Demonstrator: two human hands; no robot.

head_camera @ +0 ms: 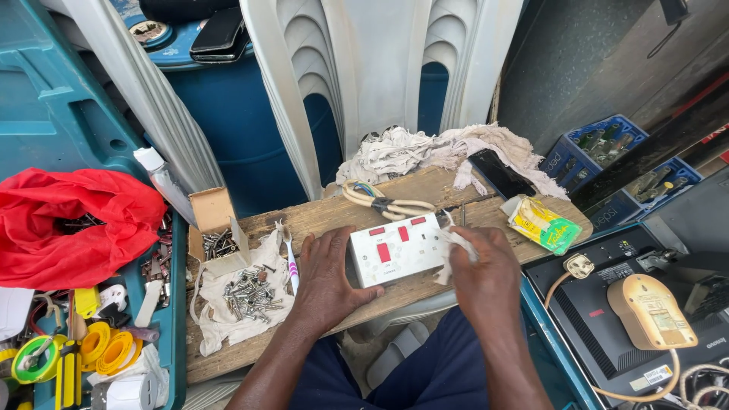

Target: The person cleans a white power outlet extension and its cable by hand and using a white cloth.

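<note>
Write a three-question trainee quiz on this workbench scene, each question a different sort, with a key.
1. True or false: the left hand rests flat against the left edge of the white rectangular switch-and-socket plate with red rocker switches.
2. What does the right hand press against the plate's right end? A) yellow tape roll B) scrap of white cloth C) screwdriver
3. Fill in: the loose silver screws lie on a ____ spread over the worn wooden plank.

Key: 1 true; 2 B; 3 pale cloth rag, beside a small open cardboard box that holds more screws.
</note>
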